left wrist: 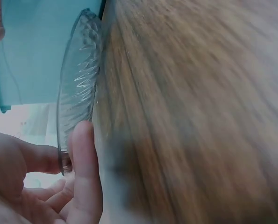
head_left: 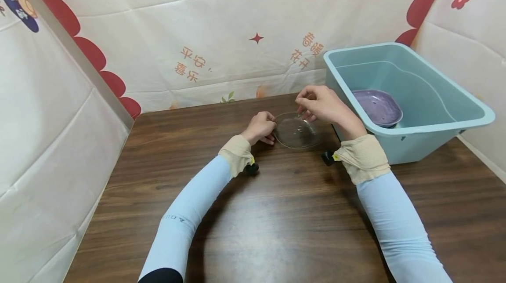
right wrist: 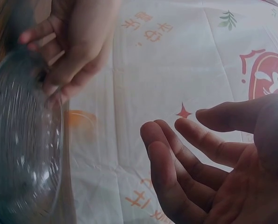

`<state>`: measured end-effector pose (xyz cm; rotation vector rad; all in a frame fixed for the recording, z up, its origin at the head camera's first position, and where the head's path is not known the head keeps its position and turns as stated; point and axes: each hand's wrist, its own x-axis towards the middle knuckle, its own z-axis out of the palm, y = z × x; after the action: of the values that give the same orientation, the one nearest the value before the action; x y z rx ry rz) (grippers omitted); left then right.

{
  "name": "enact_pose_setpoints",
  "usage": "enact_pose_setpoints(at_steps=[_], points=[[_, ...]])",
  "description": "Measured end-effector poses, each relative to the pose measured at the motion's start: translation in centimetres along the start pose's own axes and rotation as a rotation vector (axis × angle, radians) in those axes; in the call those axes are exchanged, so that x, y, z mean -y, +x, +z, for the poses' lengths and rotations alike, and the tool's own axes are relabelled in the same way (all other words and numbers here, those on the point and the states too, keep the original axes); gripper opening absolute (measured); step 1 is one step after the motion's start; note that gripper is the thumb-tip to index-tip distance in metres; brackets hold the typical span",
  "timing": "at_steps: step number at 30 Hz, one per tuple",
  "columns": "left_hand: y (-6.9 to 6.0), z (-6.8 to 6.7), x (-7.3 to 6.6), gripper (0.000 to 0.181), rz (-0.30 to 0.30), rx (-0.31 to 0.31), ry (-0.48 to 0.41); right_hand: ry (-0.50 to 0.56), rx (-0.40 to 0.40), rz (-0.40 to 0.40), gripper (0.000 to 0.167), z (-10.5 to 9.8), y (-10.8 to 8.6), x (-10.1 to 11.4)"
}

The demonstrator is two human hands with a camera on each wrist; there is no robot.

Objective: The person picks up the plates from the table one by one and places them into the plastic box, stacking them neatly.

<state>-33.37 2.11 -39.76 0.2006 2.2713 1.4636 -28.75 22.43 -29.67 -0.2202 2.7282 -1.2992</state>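
Observation:
A clear glass plate (head_left: 294, 136) with a ridged underside lies low over the wooden table. My left hand (head_left: 261, 128) pinches its left rim between thumb and fingers; in the left wrist view the plate (left wrist: 80, 88) stands out from those fingers (left wrist: 85, 163). Above the plate's far right side hovers my right hand (head_left: 326, 106). Seen from the right wrist, that right hand (right wrist: 204, 168) has loosely bent fingers with nothing between them, apart from the plate (right wrist: 26, 140). Whether the plate touches the tabletop is hard to make out.
A light blue plastic tub (head_left: 411, 131) stands on the table at the right, close beside my right hand. Inside it lies a purple dish (head_left: 377, 107), with something dark partly hidden beneath. A printed white cloth (head_left: 237, 54) hangs behind the wooden table (head_left: 253, 226).

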Motion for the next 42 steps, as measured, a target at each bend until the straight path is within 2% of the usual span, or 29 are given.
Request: enact_pose_setpoints(at_steps=[5,11,15,21,25,28,32,38,42], points=[[-0.9,-1.5,1.1,0.026,0.007,-0.043,-0.02,-0.018,0.002,0.001,0.025,0.2,0.3,0.1],[-2.7,-3.1,2.3,0.025,0.052,-0.119,0.056,-0.008,0.017,0.006,0.023,0.5,0.6,0.1],[-4.2,-3.7,2.9,0.025,0.066,-0.153,0.08,-0.014,0.027,0.021,0.024,0.7,0.7,0.0],[-5.8,-4.2,3.1,0.025,0.073,-0.172,0.055,-0.091,0.071,0.048,0.028,0.9,0.9,-0.2],[-6.3,-4.6,2.6,0.023,0.105,-0.163,0.067,-0.12,0.112,0.078,0.031,1.0,0.9,-0.6],[-6.5,-5.0,2.2,0.021,0.122,-0.164,0.084,-0.119,0.144,0.072,0.031,1.2,0.9,-1.0],[-6.7,-5.3,1.9,0.021,0.134,-0.181,0.092,-0.063,0.201,0.07,0.031,1.5,0.8,-1.4],[-6.6,-5.4,1.7,0.023,0.162,-0.181,0.078,0.046,0.275,0.139,0.037,1.9,0.6,-1.5],[-6.8,-5.4,1.6,0.023,0.162,-0.187,0.073,0.053,0.317,0.139,0.041,2.4,0.8,-1.6]])
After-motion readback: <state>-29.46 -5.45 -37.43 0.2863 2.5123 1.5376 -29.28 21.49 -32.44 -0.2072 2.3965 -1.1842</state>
